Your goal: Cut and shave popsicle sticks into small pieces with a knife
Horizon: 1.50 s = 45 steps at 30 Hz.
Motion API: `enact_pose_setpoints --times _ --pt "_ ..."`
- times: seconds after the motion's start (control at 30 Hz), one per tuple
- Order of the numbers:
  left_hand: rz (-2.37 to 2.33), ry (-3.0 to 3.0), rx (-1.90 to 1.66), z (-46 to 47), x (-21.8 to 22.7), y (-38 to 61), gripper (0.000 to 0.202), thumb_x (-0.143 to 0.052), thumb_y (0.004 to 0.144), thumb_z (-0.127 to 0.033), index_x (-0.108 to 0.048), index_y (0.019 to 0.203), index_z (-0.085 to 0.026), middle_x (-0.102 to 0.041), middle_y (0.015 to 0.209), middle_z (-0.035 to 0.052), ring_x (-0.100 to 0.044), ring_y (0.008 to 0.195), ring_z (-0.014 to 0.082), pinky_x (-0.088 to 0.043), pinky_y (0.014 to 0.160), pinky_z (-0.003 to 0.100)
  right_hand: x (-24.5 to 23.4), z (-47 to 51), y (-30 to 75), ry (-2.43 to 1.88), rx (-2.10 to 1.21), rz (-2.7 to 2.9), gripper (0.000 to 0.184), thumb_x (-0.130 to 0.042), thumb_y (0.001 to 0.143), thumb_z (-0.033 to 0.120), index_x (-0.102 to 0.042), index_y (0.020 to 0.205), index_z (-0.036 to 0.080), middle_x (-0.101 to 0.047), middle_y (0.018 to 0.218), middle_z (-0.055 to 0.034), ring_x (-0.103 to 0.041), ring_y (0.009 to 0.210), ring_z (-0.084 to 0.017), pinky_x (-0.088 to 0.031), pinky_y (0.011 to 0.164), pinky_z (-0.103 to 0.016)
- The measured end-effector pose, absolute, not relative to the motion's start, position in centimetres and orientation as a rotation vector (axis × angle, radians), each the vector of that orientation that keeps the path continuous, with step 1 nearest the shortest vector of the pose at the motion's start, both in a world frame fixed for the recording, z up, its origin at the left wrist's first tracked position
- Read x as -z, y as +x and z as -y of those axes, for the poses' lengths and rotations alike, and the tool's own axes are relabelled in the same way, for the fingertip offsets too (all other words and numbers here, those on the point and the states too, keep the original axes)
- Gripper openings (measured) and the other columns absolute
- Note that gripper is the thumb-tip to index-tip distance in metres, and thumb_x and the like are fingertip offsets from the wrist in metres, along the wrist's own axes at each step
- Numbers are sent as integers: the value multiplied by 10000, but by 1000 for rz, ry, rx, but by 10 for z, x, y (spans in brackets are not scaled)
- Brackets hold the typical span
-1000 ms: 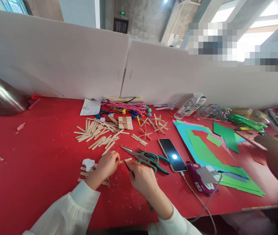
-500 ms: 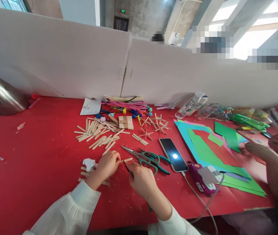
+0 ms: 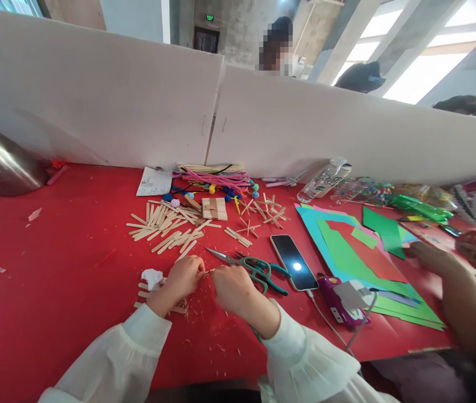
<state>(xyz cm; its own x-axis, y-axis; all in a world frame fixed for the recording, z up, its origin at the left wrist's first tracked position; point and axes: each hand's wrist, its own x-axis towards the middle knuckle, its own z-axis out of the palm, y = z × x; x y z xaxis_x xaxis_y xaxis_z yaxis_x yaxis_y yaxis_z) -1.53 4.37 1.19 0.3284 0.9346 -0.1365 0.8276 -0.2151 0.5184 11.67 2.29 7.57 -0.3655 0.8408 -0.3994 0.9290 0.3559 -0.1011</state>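
Observation:
My left hand [image 3: 184, 275] is closed and pinches the left end of a short wooden stick [image 3: 210, 271] just above the red table [image 3: 65, 291]. My right hand [image 3: 231, 286] is closed too, with its knuckles at the stick's other end. It grips a thin tool whose green end [image 3: 257, 334] shows below the wrist, while its tip is hidden. Wood shavings lie scattered under both hands. A crumpled white tissue [image 3: 152, 277] and a few flat sticks [image 3: 177, 308] lie beside my left wrist.
Green-handled scissors [image 3: 251, 266], a lit phone [image 3: 294, 262] and a purple glue gun [image 3: 342, 299] with its cord lie to the right. Behind are a pile of sticks [image 3: 164, 229], pipe cleaners [image 3: 216, 180] and a bottle [image 3: 324, 180]. Another person's arm [image 3: 451, 280] rests on coloured paper [image 3: 355, 254].
My right hand has moved up and left until it meets my left hand at the stick, hiding the tool's tip. The other person's arm has shifted slightly left over the paper.

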Motion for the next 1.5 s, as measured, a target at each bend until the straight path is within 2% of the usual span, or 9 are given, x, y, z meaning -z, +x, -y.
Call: enact_pose_setpoints --times 0.13,0.27,0.43,0.57,0.7,0.87,1.07,1.17,1.5 --pt "-1558 2096 -291 -42 -12 -15 118 -514 803 -182 -597 721 -166 -624 782 46 -567 729 172 -356 612 249 -71 -25 122 1695 569 -2353 233 -536 747 136 -696 916 154 -703 917 -141 -656 871 -217 -446 710 -258" --pt "-1609 2059 -312 -40 -12 -12 105 -521 784 -140 -595 715 -168 -633 801 52 -575 778 181 -375 664 259 -58 -16 139 1863 787 -2411 285 -483 755 131 -708 906 217 -716 837 -45 -653 792 -175 -427 647 -215" --pt "-1638 1994 -410 -38 -10 -12 89 -537 762 -123 -568 698 -176 -624 771 34 -575 788 175 -390 702 263 -37 6 154 2168 1075 -2463 388 -461 753 154 -658 1079 227 -702 855 -5 -625 728 -155 -424 630 -209" --pt "-1587 1907 -603 -39 -12 -16 72 -515 774 -136 -521 721 -185 -614 748 16 -584 759 167 -411 691 262 -26 13 160 2470 1284 -2477 382 -457 774 270 -616 1108 176 -673 899 -42 -588 702 -171 -433 638 -250" --pt "-1427 1782 -826 -39 -23 -14 69 -444 826 -244 -461 774 -202 -618 742 -1 -600 672 140 -447 656 253 -25 5 161 2592 1727 -2467 423 -510 746 473 -614 976 133 -622 744 -27 -542 644 -165 -425 589 -247" --pt "-1291 1662 -999 -40 -31 2 149 -481 766 -338 -442 725 -200 -566 669 -9 -562 632 139 -447 612 251 -36 -20 156 2572 2332 -2320 459 -534 710 584 -582 816 140 -525 599 16 -467 522 -122 -394 506 -238" --pt "-1213 1579 -1111 -49 -28 22 237 -546 725 -414 -460 731 -193 -527 671 -16 -537 649 134 -437 633 248 -50 -62 158 2350 2779 -2240 366 -680 618 492 -514 709 179 -414 523 84 -354 427 -66 -362 447 -212" --pt "-1168 1513 -1121 -52 -26 22 321 -552 734 -481 -515 832 -178 -557 706 -6 -544 669 135 -444 636 246 -46 -75 163 2138 2891 -2253 356 -721 586 450 -542 702 165 -448 524 76 -377 429 -64 -344 436 -201" --pt "-1003 1199 -1007 -48 -10 20 373 -687 668 -495 -581 749 -147 -561 601 -24 -479 528 94 -411 548 218 -19 -77 160 1914 3005 -2254 339 -731 607 446 -538 675 176 -505 543 60 -441 465 -82 -350 473 -209"
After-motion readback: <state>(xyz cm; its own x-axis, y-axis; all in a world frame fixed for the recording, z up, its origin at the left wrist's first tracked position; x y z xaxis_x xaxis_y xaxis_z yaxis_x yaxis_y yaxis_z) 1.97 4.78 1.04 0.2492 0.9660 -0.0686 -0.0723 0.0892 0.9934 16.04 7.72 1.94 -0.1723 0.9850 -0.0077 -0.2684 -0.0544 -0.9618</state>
